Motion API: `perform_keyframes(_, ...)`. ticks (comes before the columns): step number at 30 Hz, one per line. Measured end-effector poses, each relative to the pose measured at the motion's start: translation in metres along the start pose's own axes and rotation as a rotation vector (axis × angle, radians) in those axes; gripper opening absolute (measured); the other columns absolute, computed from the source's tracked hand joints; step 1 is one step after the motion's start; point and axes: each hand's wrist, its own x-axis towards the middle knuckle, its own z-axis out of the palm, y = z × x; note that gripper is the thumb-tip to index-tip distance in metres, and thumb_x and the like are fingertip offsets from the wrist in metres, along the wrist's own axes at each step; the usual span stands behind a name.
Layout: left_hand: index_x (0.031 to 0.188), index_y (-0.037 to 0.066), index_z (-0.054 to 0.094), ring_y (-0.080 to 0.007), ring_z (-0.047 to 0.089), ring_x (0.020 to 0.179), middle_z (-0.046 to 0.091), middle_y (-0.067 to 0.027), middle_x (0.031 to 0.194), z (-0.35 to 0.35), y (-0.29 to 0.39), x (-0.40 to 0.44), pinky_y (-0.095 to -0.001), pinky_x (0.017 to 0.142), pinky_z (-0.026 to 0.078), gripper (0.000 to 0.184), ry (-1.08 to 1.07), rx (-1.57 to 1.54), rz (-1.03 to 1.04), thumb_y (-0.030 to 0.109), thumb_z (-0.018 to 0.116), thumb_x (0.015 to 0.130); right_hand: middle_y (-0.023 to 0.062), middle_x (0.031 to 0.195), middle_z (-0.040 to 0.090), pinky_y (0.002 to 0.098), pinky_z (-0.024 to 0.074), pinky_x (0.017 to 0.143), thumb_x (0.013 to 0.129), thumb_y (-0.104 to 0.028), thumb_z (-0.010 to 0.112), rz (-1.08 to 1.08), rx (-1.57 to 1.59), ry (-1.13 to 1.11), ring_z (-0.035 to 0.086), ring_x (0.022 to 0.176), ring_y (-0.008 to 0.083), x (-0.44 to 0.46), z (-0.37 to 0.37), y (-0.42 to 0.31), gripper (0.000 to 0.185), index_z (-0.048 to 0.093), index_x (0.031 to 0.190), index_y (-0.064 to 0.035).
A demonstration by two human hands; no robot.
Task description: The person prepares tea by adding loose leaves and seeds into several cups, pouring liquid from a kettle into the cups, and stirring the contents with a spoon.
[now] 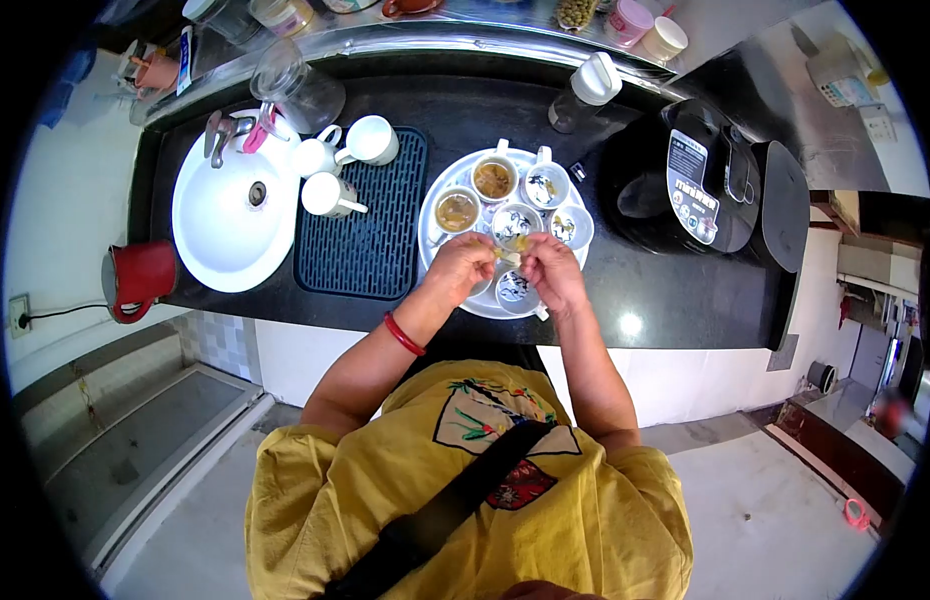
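Observation:
My left hand (463, 268) and my right hand (552, 272) meet over a round white tray (428, 222). Between their pinched fingertips is a small yellowish, clear-looking packet (508, 257); its contents are too small to make out. Several white cups stand on the tray. At its upper left, one cup (495, 180) and another cup (456, 212) contain something brown. Dark marks show inside the middle cup (515, 222), the upper right cup (545, 186), the right cup (572, 227) and the front cup (516, 292). My left hand partly hides one more cup.
Left of the tray, white mugs (371, 140) stand on and beside a dark drying mat (360, 255). Farther left are a sink (220, 230), a glass pitcher (307, 98) and a red kettle (143, 280). A black appliance (635, 175) and a lidded bottle (585, 95) stand to the right.

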Motion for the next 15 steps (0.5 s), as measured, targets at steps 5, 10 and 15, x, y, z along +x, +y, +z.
perform_keyframes(5,0.092,0.003,0.053,-0.0186,0.058,0.07,0.059,-0.0094,0.083,-0.003,0.01,-0.014,-0.0291,0.064,0.047,0.015,0.006,0.067,-0.017,-0.001,0.055,0.077,0.0077,0.072,0.061,0.0251,0.0471,0.054,0.079,-0.001,0.055,-0.184,-0.499,0.126,0.057,0.058,0.0152,0.017,-0.009,0.001,0.012,0.061,0.09,-0.0002)
perform_keyframes(10,0.099,0.002,0.054,-0.0212,0.06,0.082,0.059,-0.0114,0.092,-0.003,0.007,-0.027,-0.0315,0.074,0.049,0.018,0.031,0.008,-0.048,0.002,0.053,0.08,0.0158,0.091,0.063,0.0316,0.0482,0.072,0.079,-0.005,0.058,-0.596,-1.182,0.103,0.063,0.082,0.0258,0.01,0.004,0.003,0.016,0.065,0.093,-0.0038)
perform_keyframes(15,0.101,0.001,0.054,-0.0214,0.06,0.086,0.059,-0.0113,0.096,-0.009,0.005,-0.033,-0.0332,0.079,0.049,0.02,-0.039,0.0,-0.021,0.002,0.052,0.082,0.0059,0.083,0.064,0.0235,0.0456,0.069,0.076,-0.006,0.065,-0.4,-1.037,-0.169,0.056,0.073,0.0091,-0.012,0.024,0.012,0.03,0.06,0.105,-0.0004)
